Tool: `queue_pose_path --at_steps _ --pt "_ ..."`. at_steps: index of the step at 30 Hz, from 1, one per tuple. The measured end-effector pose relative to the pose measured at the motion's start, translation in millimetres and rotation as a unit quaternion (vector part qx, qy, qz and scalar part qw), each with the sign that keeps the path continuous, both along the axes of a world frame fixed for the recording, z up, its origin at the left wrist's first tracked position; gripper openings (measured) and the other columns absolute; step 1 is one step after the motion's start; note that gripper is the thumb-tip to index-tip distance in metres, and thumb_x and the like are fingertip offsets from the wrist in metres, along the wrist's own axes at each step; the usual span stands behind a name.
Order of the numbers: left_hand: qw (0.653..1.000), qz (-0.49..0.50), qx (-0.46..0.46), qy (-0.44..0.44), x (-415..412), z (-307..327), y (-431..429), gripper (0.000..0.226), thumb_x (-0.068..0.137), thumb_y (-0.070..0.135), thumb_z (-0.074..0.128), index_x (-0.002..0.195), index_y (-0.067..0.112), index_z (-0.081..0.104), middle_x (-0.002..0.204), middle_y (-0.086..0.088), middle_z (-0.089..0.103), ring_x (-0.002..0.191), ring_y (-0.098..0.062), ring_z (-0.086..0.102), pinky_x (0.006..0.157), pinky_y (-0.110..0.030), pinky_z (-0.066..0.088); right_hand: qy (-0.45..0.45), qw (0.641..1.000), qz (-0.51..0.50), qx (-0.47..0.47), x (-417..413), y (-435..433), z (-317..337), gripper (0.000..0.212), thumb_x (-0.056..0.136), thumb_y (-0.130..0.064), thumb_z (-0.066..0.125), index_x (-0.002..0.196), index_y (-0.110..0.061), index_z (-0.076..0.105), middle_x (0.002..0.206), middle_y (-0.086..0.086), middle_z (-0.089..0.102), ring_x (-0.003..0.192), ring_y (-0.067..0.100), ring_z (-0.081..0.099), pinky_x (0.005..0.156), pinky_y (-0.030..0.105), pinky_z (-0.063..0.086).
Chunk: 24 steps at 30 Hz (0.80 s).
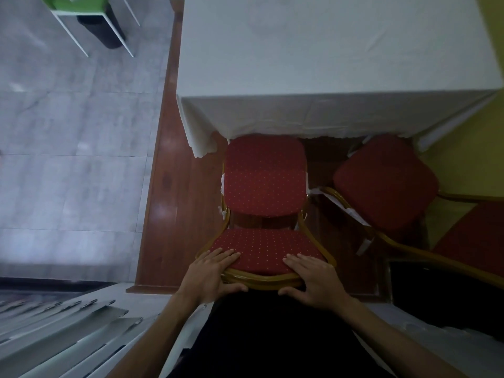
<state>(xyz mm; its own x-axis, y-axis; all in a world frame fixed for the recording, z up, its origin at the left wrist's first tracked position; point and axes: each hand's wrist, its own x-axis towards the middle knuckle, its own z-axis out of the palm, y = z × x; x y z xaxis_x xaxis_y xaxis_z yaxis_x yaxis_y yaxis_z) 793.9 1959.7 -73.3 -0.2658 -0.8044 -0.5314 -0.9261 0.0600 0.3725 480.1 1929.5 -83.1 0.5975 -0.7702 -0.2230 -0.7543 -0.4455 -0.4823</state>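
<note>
A red dotted chair with a gold frame stands in front of me, its seat pushed up to a table covered by a white cloth. My left hand grips the left end of the chair's padded backrest, fingers on the cushion and thumb under the gold rail. My right hand grips the right end the same way.
A second red chair stands angled to the right, beside a yellow wall. The chairs stand on a brown wooden platform above a grey tiled floor. A green and white chair is at far left.
</note>
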Motion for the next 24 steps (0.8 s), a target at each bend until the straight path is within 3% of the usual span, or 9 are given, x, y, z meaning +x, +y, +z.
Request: queue_pose_path --at_steps 11,24 --pt "0.999 0.042 -0.015 -0.004 -7 -4 11 0.107 0.063 0.102 0.032 0.147 0.036 0.042 0.151 0.011 0.042 0.142 -0.012 0.034 0.119 -0.04 0.021 -0.006 0.999 -0.002 0.044 -2 -1 3 0.086 0.08 -0.087 0.045 0.14 -0.026 0.056 0.141 -0.006 0.056 0.13 0.016 0.054 0.107 0.037 0.044" --pt "1.0 0.031 0.001 0.004 -4 1 9 0.104 0.067 0.099 0.034 0.15 0.037 0.035 0.155 0.012 0.036 0.144 -0.013 0.031 0.118 -0.038 0.019 -0.006 0.998 -0.013 0.055 0 0 7 0.088 0.079 -0.089 0.045 0.139 -0.026 0.057 0.141 -0.007 0.057 0.13 0.016 0.054 0.107 0.036 0.043"
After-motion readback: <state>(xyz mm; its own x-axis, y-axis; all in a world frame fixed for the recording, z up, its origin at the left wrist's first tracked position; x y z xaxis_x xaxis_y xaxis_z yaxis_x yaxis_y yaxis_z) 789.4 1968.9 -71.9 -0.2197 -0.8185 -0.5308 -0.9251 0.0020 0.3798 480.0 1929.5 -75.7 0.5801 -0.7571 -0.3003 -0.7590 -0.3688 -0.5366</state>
